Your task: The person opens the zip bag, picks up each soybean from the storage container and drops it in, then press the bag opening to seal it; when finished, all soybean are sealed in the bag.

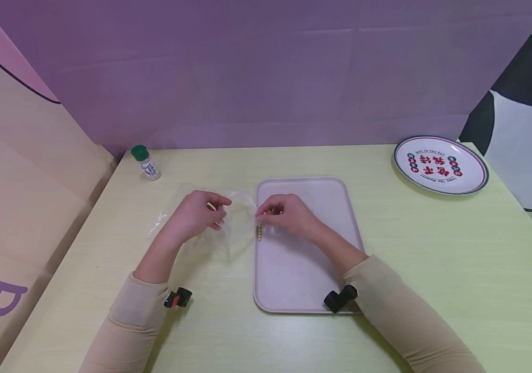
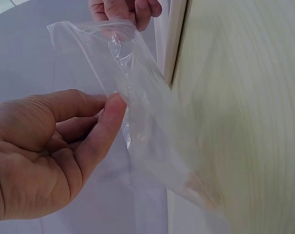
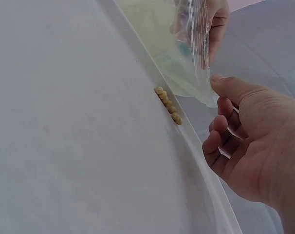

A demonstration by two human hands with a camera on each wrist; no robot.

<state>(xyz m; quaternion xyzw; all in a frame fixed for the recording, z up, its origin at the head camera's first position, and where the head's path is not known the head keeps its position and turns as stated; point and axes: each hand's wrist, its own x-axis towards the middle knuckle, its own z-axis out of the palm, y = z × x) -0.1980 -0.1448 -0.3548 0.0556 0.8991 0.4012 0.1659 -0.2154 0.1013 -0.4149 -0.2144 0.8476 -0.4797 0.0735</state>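
A clear zip-lock bag [image 2: 147, 112] hangs between my two hands, its ridged mouth near the right one. My left hand [image 1: 196, 213] pinches the bag's side between thumb and fingertip in the left wrist view. The right hand [image 1: 291, 215] grips the bag at its mouth with thumb and fingers, above the left rim of a pale pinkish tray [image 1: 308, 285]. Below those fingers, a short row of small round yellowish pieces [image 3: 169, 106], like beads, lies against the tray's inner edge. A faint brownish patch shows at the bag's lower end; I cannot tell what it is.
A small bottle [image 1: 147, 165] with a green cap stands at the table's back left. At the back right lies a white oval plate [image 1: 427, 178] with red lettering. A purple backdrop [image 1: 266, 72] rises behind the table.
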